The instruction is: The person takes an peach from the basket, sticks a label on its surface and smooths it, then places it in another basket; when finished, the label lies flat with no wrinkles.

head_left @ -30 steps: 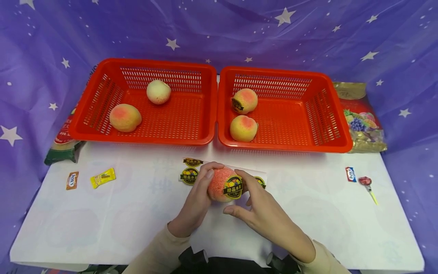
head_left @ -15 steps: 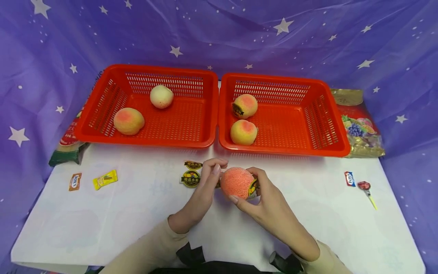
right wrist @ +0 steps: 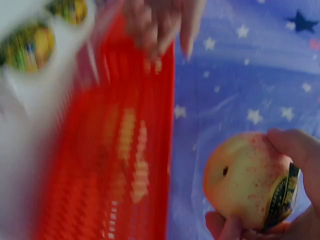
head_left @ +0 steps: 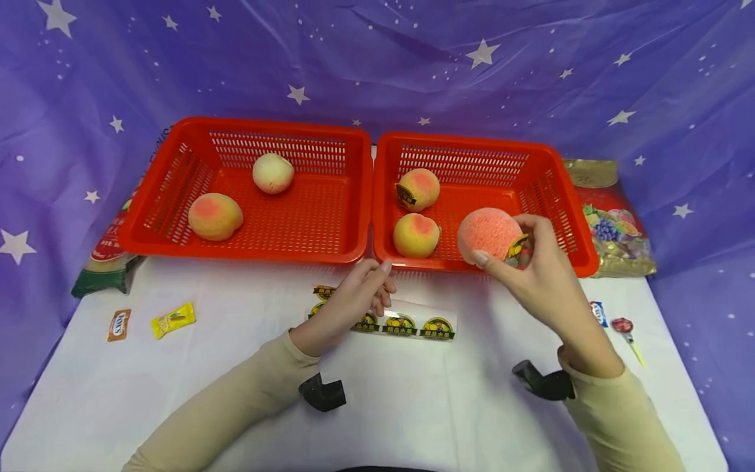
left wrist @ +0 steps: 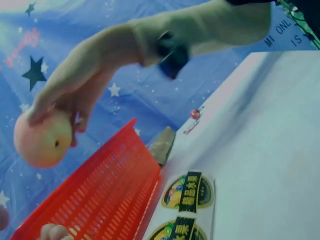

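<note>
My right hand (head_left: 539, 272) grips a pink peach (head_left: 488, 235) between thumb and fingers, over the front rim of the right red basket (head_left: 472, 143). In the right wrist view a black and gold sticker (right wrist: 283, 196) shows on the peach's side. Two peaches rest at that basket's left end, a stickered one (head_left: 422, 188) behind a yellow and pink one (head_left: 416, 236). My left hand (head_left: 356, 295) holds nothing, its fingers loosely bent above the sheet of round stickers (head_left: 421, 309), part of which it hides.
Beside it stands the left red basket (head_left: 271, 126) with a whitish peach (head_left: 273, 173) and a yellow-pink peach (head_left: 215, 216). Small candies (head_left: 174, 320) lie at the table's left, a lollipop (head_left: 622, 326) at its right. A fruit-printed bag (head_left: 616, 229) is beyond the right basket.
The peach has passed from the left hand to the right, which has carried it forward and right to the right basket. The left hand has let go and stays near the stickers.
</note>
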The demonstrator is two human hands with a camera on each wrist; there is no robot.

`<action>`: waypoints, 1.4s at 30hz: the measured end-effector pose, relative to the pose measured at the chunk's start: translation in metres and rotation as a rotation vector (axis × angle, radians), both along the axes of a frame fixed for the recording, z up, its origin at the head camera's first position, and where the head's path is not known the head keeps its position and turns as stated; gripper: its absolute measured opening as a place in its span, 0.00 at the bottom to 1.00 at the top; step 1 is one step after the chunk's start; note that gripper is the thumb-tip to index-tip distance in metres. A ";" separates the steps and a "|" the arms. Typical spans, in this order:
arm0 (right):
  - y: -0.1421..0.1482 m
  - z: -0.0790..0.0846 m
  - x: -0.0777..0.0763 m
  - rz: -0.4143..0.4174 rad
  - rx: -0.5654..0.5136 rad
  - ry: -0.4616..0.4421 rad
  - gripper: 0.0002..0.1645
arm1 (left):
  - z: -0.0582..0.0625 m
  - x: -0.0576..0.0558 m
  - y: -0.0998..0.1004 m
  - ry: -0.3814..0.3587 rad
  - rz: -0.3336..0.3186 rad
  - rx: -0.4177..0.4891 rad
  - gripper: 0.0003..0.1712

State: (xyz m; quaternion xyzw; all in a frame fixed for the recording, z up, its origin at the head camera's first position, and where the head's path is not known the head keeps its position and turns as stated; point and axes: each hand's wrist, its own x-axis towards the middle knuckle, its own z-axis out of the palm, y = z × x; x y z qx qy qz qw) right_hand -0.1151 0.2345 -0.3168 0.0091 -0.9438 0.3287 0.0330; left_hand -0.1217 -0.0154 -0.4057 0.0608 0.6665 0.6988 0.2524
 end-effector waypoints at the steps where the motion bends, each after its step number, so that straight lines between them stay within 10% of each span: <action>1: 0.003 0.003 -0.012 0.017 0.008 -0.016 0.44 | -0.001 -0.001 0.000 0.001 0.005 0.007 0.23; 10: 0.031 0.001 -0.131 0.229 0.182 -0.267 0.54 | -0.009 -0.005 0.006 -0.048 0.039 0.069 0.27; 17: 0.044 -0.032 -0.189 0.343 0.260 -0.390 0.48 | -0.012 -0.003 0.007 -0.063 0.047 0.054 0.27; 26: 0.042 -0.061 -0.209 0.392 0.254 -0.378 0.45 | 0.017 0.002 0.005 -0.055 0.046 0.046 0.14; 42: 0.048 -0.068 -0.204 0.514 0.284 -0.251 0.41 | -0.011 -0.002 0.010 -0.043 0.061 0.064 0.22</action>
